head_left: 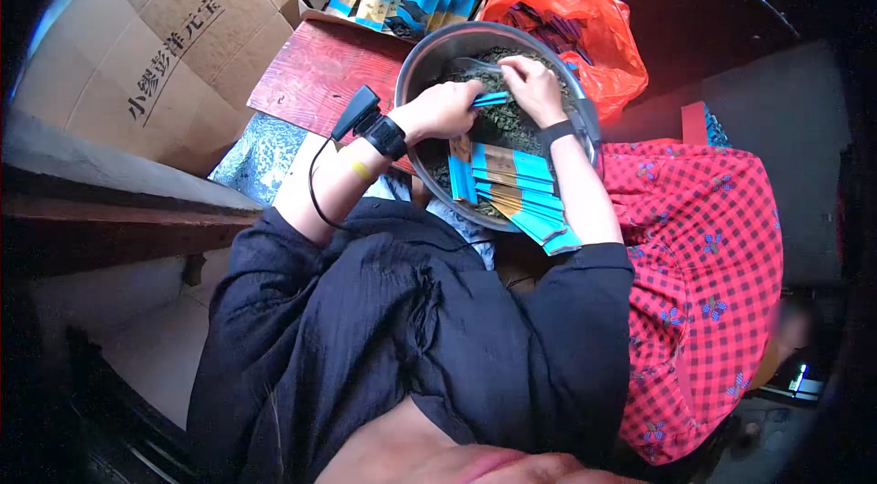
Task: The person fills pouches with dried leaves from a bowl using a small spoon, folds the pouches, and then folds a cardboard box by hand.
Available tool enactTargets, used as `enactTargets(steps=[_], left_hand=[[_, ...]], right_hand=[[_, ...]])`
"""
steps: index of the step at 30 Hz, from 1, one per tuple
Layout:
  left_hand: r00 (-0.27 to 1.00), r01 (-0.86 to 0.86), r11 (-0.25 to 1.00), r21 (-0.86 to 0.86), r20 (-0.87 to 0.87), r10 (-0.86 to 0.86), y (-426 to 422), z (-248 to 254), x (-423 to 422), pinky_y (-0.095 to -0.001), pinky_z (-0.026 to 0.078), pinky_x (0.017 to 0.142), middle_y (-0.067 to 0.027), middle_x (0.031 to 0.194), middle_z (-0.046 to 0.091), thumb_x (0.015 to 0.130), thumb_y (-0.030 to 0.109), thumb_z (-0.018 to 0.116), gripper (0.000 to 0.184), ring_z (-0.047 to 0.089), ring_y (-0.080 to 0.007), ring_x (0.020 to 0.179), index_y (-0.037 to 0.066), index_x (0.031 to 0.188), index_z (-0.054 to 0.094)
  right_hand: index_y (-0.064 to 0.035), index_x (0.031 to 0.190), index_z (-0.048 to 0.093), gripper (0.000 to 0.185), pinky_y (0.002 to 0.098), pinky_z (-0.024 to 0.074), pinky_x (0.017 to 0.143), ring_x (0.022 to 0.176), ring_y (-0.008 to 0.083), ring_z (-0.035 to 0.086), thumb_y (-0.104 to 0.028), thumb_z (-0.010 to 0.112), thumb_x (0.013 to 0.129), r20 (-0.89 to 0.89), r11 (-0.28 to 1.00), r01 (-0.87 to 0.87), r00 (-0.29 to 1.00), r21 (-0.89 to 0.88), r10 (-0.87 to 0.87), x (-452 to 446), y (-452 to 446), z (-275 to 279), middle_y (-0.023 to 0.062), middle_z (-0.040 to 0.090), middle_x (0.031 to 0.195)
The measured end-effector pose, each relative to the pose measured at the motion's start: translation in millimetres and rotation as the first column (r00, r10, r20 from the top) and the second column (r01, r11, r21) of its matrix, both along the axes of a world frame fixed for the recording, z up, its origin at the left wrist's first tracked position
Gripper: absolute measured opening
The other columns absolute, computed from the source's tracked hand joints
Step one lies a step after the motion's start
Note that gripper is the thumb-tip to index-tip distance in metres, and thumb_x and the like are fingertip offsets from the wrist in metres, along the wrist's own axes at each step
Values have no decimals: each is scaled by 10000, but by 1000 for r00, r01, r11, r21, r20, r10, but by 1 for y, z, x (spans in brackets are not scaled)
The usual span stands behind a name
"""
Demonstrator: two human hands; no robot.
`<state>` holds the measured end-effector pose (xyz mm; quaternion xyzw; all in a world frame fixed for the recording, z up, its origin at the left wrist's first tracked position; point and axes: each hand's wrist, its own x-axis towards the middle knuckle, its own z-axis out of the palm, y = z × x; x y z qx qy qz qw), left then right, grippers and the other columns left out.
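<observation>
A metal basin holds dark green dried leaves. Over its left side, my left hand is closed around a slim blue packet, which sticks out to the right. My right hand pinches what looks like a metal spoon; its far end is hard to make out above the leaves. Several blue and gold packets lie overlapping on the leaves and across the basin's near rim, beside my right forearm.
Behind the basin stands a carton full of blue packets. A red plastic bag with dark purple packets is at the back right. A reddish board and a large cardboard box are left. Red checked cloth lies right.
</observation>
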<state>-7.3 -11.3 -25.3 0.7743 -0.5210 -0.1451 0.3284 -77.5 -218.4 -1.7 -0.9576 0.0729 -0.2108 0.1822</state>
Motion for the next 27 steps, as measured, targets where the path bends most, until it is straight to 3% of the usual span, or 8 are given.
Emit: enactTargets(steps=[1, 3, 5, 9, 11, 16, 23, 27], left_hand=[[997, -45, 997, -58, -65, 41, 1, 4, 1, -493, 488, 774, -242, 921, 638, 843, 144, 561, 278, 621, -410, 894, 45, 1102, 553], [985, -88, 994, -59, -153, 78, 1, 14, 4, -490, 477, 779, -256, 944, 631, 863, 148, 550, 250, 611, -424, 918, 29, 1081, 529], [989, -70, 997, -34, -129, 65, -1, 17, 10, -494, 476, 787, -262, 941, 631, 870, 172, 552, 262, 609, -426, 920, 26, 1085, 517], [998, -58, 998, -27, -30, 57, -8, 21, 19, -500, 476, 801, -270, 948, 629, 869, 198, 558, 310, 607, -430, 929, 20, 1113, 490], [996, -88, 996, 30, 8, 88, -13, 18, 24, -507, 476, 814, -284, 957, 624, 857, 214, 569, 342, 602, -438, 942, 7, 1108, 465], [996, -78, 995, 58, -46, 81, -8, 8, 29, -509, 474, 846, -306, 965, 621, 824, 187, 539, 293, 605, -449, 944, -32, 1006, 469], [984, -127, 988, 87, -115, 137, -10, 5, 24, -488, 473, 834, -287, 988, 623, 839, 231, 589, 324, 600, -431, 979, 1, 1046, 492], [979, -55, 998, 8, -198, 55, -3, 7, -7, -490, 477, 795, -283, 916, 624, 832, 201, 590, 284, 609, -438, 921, -2, 1007, 498]], right_hand=[[-116, 941, 706, 191, 330, 525, 711, 772, 219, 678, -253, 615, 843, 1, 979, 85, 996, 187, -87, -5, -2, 9, 86, 701, 836], [-120, 918, 708, 200, 328, 522, 667, 713, 200, 678, -277, 619, 830, 39, 959, 131, 989, 251, -146, -19, -21, 24, 96, 687, 756], [-117, 864, 703, 204, 354, 522, 661, 709, 230, 678, -292, 621, 801, -29, 956, 282, 959, 74, -281, -42, -25, 47, 106, 682, 747], [-135, 852, 690, 184, 394, 524, 646, 711, 274, 675, -282, 604, 782, -110, 914, 307, 932, -265, -345, -75, -14, 59, 87, 675, 726], [-137, 864, 691, 194, 389, 521, 642, 704, 260, 676, -289, 604, 778, -63, 928, 298, 946, -225, -319, -73, -6, 40, 87, 669, 713], [-43, 995, 690, 194, 240, 478, 659, 714, 75, 602, -142, 675, 829, -44, 871, 76, 997, 485, -63, -44, -3, -3, 9, 671, 770], [-36, 944, 696, 148, 219, 439, 643, 709, 48, 548, -106, 639, 827, 79, 814, -11, 996, 581, -43, -35, -30, 0, -22, 636, 777], [-32, 885, 695, 138, 221, 405, 561, 626, 38, 513, -124, 629, 806, -73, 838, 92, 995, 538, -62, -38, -37, 10, -36, 606, 696]])
